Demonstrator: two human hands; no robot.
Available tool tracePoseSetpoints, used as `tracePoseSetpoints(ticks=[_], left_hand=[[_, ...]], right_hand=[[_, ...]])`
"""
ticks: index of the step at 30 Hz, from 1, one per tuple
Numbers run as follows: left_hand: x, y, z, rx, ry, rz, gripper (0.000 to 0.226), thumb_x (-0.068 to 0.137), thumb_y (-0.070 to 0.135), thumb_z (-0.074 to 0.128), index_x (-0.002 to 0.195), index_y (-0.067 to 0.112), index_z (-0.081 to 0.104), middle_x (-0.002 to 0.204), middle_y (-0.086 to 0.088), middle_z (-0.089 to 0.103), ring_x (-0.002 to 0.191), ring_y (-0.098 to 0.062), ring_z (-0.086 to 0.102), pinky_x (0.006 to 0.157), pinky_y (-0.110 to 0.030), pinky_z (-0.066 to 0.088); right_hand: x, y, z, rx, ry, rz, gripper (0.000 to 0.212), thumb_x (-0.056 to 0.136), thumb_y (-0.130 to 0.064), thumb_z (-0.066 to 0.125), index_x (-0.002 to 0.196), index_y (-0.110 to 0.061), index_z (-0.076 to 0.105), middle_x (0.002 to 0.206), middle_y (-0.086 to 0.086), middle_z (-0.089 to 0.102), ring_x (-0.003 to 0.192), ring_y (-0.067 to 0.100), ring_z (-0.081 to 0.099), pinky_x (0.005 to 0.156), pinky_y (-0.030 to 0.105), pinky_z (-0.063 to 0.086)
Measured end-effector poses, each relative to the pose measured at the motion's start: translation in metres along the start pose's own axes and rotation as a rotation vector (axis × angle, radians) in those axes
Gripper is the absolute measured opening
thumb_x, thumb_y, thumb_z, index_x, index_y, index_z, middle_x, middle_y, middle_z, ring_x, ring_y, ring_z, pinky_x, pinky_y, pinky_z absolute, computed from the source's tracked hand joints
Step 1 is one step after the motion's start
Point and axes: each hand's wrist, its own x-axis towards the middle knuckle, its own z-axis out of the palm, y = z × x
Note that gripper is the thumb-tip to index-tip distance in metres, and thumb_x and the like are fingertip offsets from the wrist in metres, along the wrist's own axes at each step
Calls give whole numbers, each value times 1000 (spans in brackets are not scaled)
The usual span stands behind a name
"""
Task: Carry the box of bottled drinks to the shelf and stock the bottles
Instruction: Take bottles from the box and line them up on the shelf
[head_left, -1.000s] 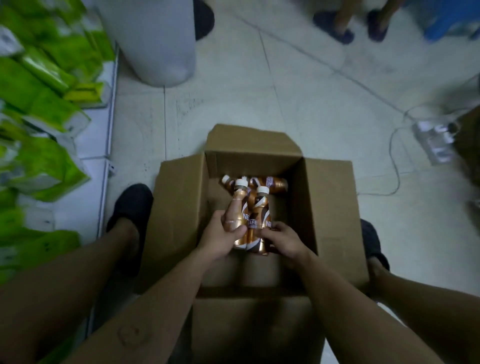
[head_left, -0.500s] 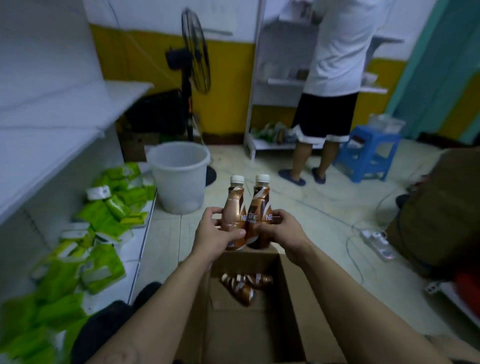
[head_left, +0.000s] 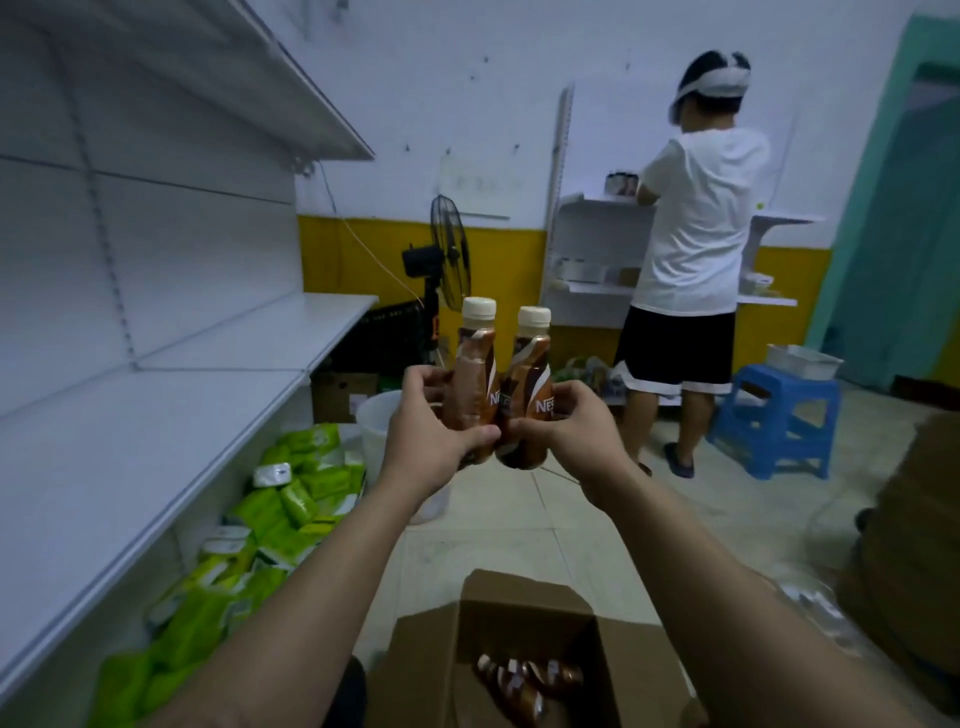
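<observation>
Two brown drink bottles with cream caps stand upright side by side in front of me at chest height. My left hand (head_left: 431, 431) grips the left bottle (head_left: 474, 379) and my right hand (head_left: 569, 431) grips the right bottle (head_left: 530, 384). Below, the open cardboard box (head_left: 524, 603) sits on the floor with a few more brown bottles (head_left: 524, 680) lying in its bottom. The white shelf (head_left: 135, 441) runs along my left, its boards bare at this height.
Green packets (head_left: 280, 514) cover the lowest shelf board at left. A white bucket (head_left: 379, 421) and a black standing fan (head_left: 447, 270) are ahead. A person in a white shirt (head_left: 696, 249) works at a far shelf beside a blue stool (head_left: 779, 415). A brown mass lies at right.
Both hands lifted the two bottles out of the box and raised them to chest height. My view rose from the box to the room and shelf.
</observation>
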Motion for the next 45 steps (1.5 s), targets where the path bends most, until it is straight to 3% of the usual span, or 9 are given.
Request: tracePoseSetpoints(ticks=[5, 12, 16, 23, 28, 36, 40, 43, 45], left_hand=[[8, 15, -48, 120, 133, -3, 78, 54, 20, 92, 111, 31, 40, 107, 4, 62, 98, -16, 64, 84, -42, 55], [-24, 43, -165, 411, 425, -92, 73, 53, 25, 91, 107, 33, 42, 95, 14, 64, 83, -1, 64, 70, -30, 56], [-65, 62, -229, 591, 564, -192, 75, 56, 29, 90, 110, 35, 38, 92, 19, 56, 79, 8, 55, 59, -16, 43], [-125, 68, -302, 844, 685, -358, 93, 53, 29, 90, 129, 38, 37, 90, 16, 61, 82, -7, 64, 70, -28, 55], [-134, 58, -334, 987, 718, -471, 86, 47, 30, 90, 115, 32, 38, 105, 6, 59, 93, -19, 61, 79, -42, 55], [-141, 38, -375, 1077, 783, -581, 73, 56, 34, 89, 107, 29, 37, 107, 3, 59, 98, -20, 59, 81, -41, 51], [-138, 37, -385, 1078, 832, -585, 79, 63, 29, 87, 124, 18, 38, 117, -3, 57, 108, -25, 57, 88, -43, 50], [-122, 55, -394, 1047, 852, -486, 102, 65, 23, 86, 143, 28, 20, 134, -7, 48, 117, -29, 52, 93, -44, 48], [-112, 70, -403, 1143, 809, -506, 89, 70, 25, 82, 141, 25, 29, 132, -8, 51, 112, -27, 54, 87, -39, 49]], right_hand=[[15, -30, 41, 58, -125, -80, 55, 64, -20, 87, 108, -23, 53, 102, -10, 62, 90, 5, 60, 59, 19, 47], [11, -69, 160, 221, -400, -172, 50, 58, -20, 89, 98, -21, 58, 88, -10, 68, 79, 3, 65, 63, 20, 50], [-19, -99, 229, 289, -624, -195, 51, 58, -25, 89, 97, -22, 57, 94, -9, 66, 81, 7, 65, 65, 27, 52], [-78, -124, 315, 263, -861, -224, 52, 56, -31, 88, 96, -25, 55, 92, -14, 62, 79, 3, 61, 59, 23, 46], [-100, -131, 355, 239, -950, -206, 52, 56, -19, 87, 89, -33, 49, 84, -17, 61, 71, 0, 61, 48, 15, 43], [-123, -145, 405, 195, -1026, -193, 70, 55, -9, 85, 108, -33, 46, 87, -18, 58, 86, 11, 62, 64, 23, 49], [-129, -147, 426, 189, -1026, -157, 72, 55, -7, 84, 115, -28, 50, 99, -6, 64, 93, 19, 63, 78, 39, 56], [-130, -151, 439, 183, -1041, -138, 67, 60, -8, 83, 114, -27, 48, 101, -3, 63, 93, 21, 62, 76, 36, 55], [-129, -155, 448, 152, -1059, -142, 65, 64, -8, 81, 116, -26, 47, 101, 0, 63, 95, 23, 61, 75, 34, 52]])
